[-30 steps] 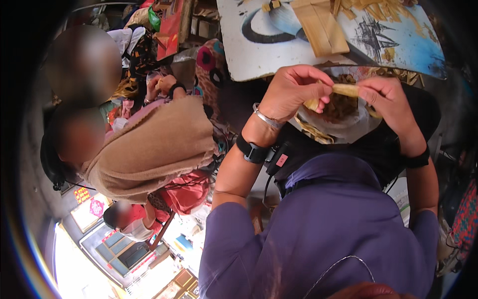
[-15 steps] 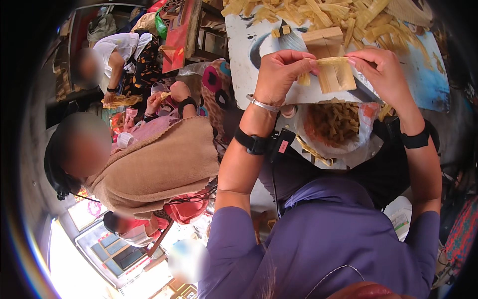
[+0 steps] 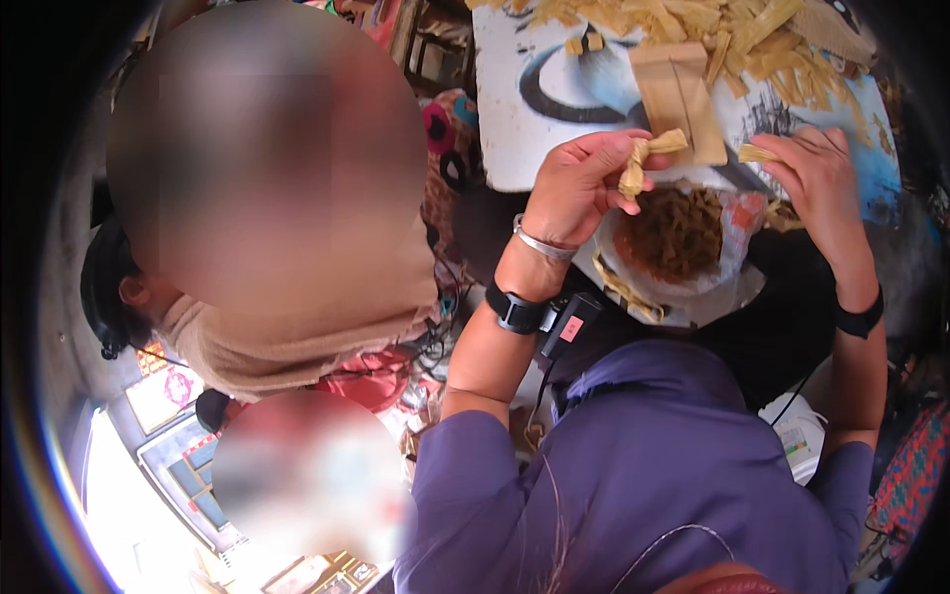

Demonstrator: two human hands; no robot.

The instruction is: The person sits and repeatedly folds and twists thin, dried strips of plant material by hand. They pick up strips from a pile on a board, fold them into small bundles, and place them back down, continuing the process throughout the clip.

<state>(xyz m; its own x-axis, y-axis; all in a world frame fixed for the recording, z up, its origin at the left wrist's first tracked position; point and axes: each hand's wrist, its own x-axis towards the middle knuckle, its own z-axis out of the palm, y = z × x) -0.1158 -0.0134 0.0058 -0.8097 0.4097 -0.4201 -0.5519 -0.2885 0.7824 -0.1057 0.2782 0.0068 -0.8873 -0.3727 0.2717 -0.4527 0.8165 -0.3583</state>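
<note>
Over the near edge of the table, my left hand (image 3: 574, 188) pinches a pale yellow, flat strip tied in a knot (image 3: 633, 176), one end sticking out to the right. My right hand (image 3: 819, 178) is off to the right, fingers closed on a short yellow strip piece (image 3: 758, 153). Between the hands and slightly beyond them, a narrow wooden board (image 3: 681, 99) lies on the white and blue painted table (image 3: 507, 148), overhanging its near edge.
Loose yellow strips (image 3: 683, 20) heap along the table's far side. Below the near edge sits a bag-lined tub (image 3: 740, 238) of darker yellow pieces. Two small yellow pieces (image 3: 584, 45) lie left of the board. At my left, a person in a brown garment (image 3: 327, 317) sits close.
The strip stretched between both hands over the board is gone from there; a knotted strip is in my left hand. My right hand has moved right, away from the left, holding a short piece.
</note>
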